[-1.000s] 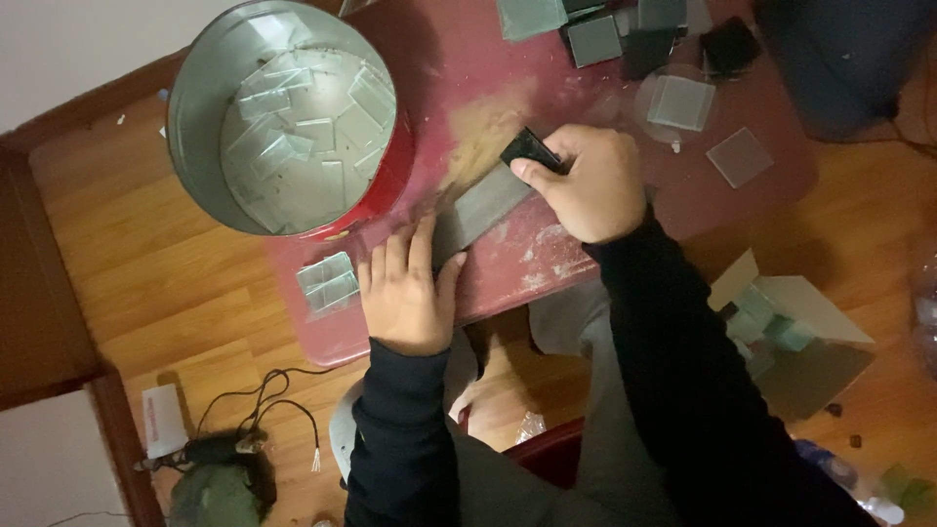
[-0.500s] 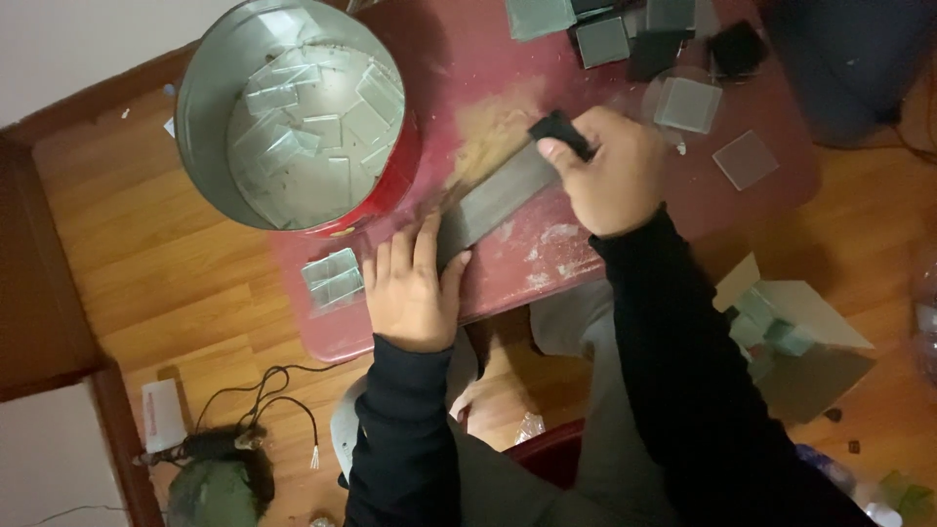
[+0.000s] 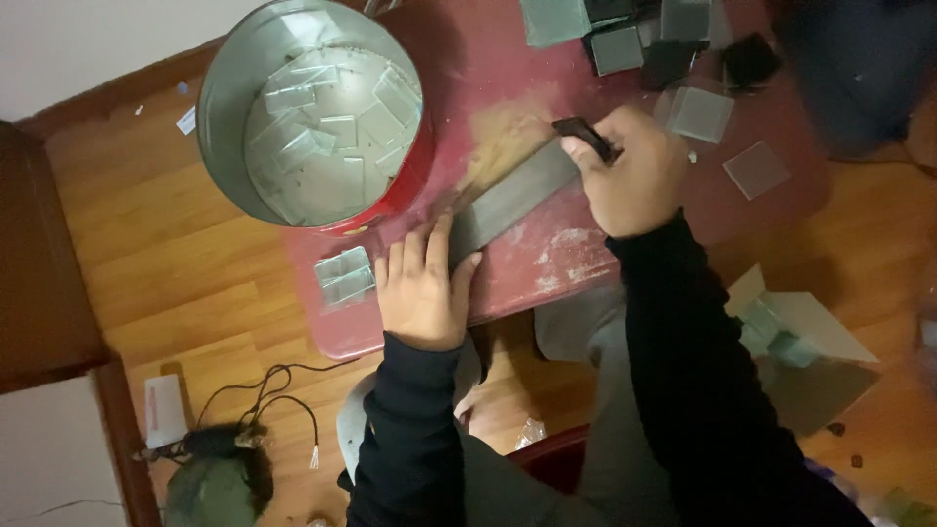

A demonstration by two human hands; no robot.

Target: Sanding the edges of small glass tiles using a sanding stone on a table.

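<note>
1. We're looking down on a low red worktop [image 3: 586,263], its paint worn and scuffed pale, sitting on a warm wood-plank floor [image 3: 156,263].
2. At the worktop's far left stands a round metal tin [image 3: 220,127] with a red outer wall, holding loose clear glass squares [image 3: 332,122].
3. More glass pieces [image 3: 698,112], some clear and some dark, lie scattered along the far edge.
4. Our long grey strip [image 3: 512,195] lies flat mid-worktop, long axis diagonal, near-left to far-right.
5. Our left hand [image 3: 422,288] presses flat and spread on its near end.
6. Our right hand [image 3: 634,171] is closed around a small black tool [image 3: 584,137] at the far end.
</note>
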